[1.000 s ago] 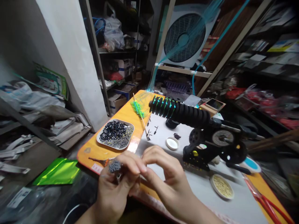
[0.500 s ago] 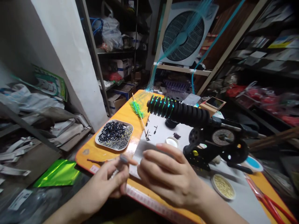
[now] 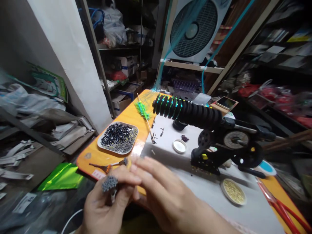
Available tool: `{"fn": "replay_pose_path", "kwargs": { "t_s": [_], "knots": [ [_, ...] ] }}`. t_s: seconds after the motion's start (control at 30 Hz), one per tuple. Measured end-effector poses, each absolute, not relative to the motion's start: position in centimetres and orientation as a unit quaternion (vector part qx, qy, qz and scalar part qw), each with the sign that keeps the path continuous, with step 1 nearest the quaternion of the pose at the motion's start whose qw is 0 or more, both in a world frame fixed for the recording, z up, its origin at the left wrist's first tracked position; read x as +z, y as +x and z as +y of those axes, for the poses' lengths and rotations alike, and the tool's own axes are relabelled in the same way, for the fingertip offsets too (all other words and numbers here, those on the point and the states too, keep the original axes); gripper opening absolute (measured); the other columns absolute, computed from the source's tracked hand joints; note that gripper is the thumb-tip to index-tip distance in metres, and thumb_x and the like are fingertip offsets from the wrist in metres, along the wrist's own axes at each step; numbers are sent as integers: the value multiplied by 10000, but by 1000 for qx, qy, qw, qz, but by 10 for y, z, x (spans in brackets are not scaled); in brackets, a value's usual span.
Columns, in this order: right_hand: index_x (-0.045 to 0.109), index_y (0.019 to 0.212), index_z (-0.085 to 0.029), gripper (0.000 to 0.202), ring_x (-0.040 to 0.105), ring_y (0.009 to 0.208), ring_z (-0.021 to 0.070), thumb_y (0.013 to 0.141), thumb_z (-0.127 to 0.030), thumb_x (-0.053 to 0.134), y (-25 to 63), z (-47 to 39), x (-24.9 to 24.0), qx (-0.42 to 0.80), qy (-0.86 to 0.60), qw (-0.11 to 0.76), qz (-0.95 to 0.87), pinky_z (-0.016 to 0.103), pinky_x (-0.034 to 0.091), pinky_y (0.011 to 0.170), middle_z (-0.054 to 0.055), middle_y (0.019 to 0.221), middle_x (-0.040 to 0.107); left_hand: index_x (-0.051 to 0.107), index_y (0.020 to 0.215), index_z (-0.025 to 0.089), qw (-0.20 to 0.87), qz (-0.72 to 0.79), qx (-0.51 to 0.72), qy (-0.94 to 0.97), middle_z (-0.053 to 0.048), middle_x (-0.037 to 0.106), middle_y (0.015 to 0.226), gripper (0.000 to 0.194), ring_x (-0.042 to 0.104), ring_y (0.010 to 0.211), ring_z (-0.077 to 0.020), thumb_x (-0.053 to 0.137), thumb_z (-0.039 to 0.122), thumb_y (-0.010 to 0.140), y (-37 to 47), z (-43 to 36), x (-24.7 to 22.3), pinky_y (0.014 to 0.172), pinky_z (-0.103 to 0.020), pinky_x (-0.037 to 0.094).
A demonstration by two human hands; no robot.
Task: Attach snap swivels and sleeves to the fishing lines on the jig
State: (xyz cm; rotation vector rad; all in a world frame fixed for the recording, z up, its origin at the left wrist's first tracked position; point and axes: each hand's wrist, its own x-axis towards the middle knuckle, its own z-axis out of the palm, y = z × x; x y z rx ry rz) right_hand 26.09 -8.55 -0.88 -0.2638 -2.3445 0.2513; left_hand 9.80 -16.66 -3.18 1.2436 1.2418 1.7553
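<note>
My left hand [image 3: 107, 198] is closed around a bundle of thin stems with small grey heads [image 3: 109, 184], which stick up between thumb and fingers. Against its fingertips presses my right hand [image 3: 168, 191], fingers bent and held together; what they pinch, if anything, is hidden. A blurred yellowish bit shows at the right fingertips. Just beyond my left hand lies a thin tool with an orange part [image 3: 108, 168]. Behind it sits a square white tray [image 3: 99, 145] holding black tubes and small grey-headed pieces.
A black ribbed roller [image 3: 192, 112] on a geared stand, wound with green and blue strands, spans the right side. Nearby are a white dish [image 3: 179, 147], a dish of gold beads [image 3: 233, 191], red-handled pliers [image 3: 284, 211], a green fibre bundle [image 3: 142, 110] on a stick and a phone [image 3: 226, 102].
My left hand has turned and moved lower left, bringing the grey heads into view. My right hand has moved left and now touches it. The camera view has shifted slightly.
</note>
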Motion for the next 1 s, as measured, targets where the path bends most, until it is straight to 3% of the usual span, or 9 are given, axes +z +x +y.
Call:
{"fn": "replay_pose_path", "kwargs": {
  "t_s": [0.07,0.17,0.23,0.4,0.5,0.67,0.83,1.0],
  "knots": [
    [571,1240,-56,280,676,1023,194,971,-126,534,256,-95,-16,176,-102,401,-893,290,590,885,161,1098,720,767,861,305,317,439,678,497,20,611,606,126,533,530,-115,667,250,915,103,-166,-31,509,-205,454],
    [646,1070,-117,137,649,757,152,942,-154,616,258,-94,-22,220,-117,417,-874,229,572,670,87,872,687,766,887,310,369,426,689,456,25,614,613,104,507,506,-97,675,267,913,109,-162,-30,470,-186,417],
    [664,1038,-133,114,637,743,149,935,-145,618,261,-91,-23,227,-127,419,-870,226,556,644,83,861,670,755,911,288,430,426,687,401,21,616,665,69,477,494,-73,700,327,894,111,-157,-32,463,-175,395],
    [691,967,-148,161,596,697,136,906,-74,562,265,-91,-21,297,-205,471,-805,230,523,607,52,802,620,625,952,227,585,420,629,291,66,437,675,240,341,498,-33,681,452,891,114,-150,-50,455,-126,287],
    [722,868,-158,123,558,670,128,893,-114,610,264,-89,-20,324,-264,471,-777,233,491,593,26,747,592,586,954,220,630,411,605,262,40,477,758,211,357,543,-47,612,429,945,117,-153,-59,480,-135,310],
    [773,836,-191,119,599,690,139,878,-166,664,263,-85,-23,374,-300,464,-745,245,510,603,22,749,611,583,1042,230,616,413,584,330,17,523,782,186,455,639,-91,532,403,996,122,-157,-58,570,-189,409],
    [807,884,-217,120,618,606,117,873,-181,693,264,-82,-26,458,-288,465,-700,212,507,497,26,772,645,595,1092,231,577,455,560,383,-20,635,898,202,577,782,-144,535,398,996,121,-153,-51,732,-257,489],
    [789,865,-196,123,636,672,134,863,-130,686,264,-85,-25,376,-278,480,-742,233,518,573,32,766,656,580,988,233,531,491,546,423,3,621,849,166,580,797,-147,515,385,1005,121,-152,-49,736,-245,489]
  ]
}}
